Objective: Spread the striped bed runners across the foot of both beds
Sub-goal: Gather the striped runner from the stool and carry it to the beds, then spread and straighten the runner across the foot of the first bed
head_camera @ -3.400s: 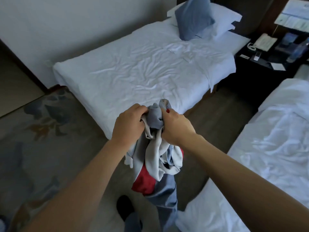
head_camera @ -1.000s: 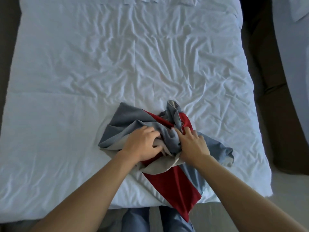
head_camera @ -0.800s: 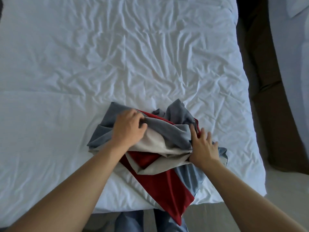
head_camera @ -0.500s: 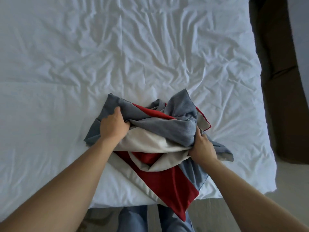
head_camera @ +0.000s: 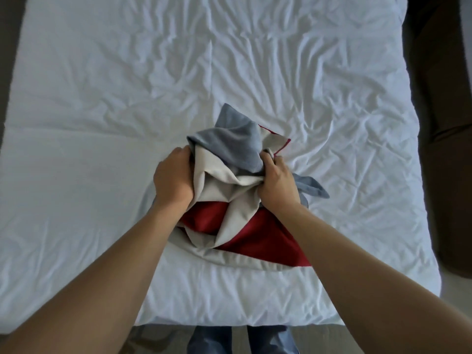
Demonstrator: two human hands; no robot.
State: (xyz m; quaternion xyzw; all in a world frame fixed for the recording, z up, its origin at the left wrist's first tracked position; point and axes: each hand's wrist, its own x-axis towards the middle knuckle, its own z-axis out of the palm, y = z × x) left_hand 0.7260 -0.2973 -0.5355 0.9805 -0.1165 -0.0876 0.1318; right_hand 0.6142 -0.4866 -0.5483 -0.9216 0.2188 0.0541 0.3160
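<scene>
Left hand [head_camera: 173, 178] and right hand [head_camera: 277, 183] both closed on folds of bed runner [head_camera: 229, 200], drawn closer together than half a second ago. Runner gathered tighter between the hands, no longer hanging over foot of bed [head_camera: 102, 175]. Judged: regrouping to find an edge; spreading not begun.

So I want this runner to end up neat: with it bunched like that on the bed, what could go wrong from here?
Two likely risks:
1. The runner is twisted into a heap between the left hand and right hand; pulling outward may tighten a twist rather than open it.
2. The heap sits on a creased sheet; dragging the fabric across could ruck it further.
</scene>
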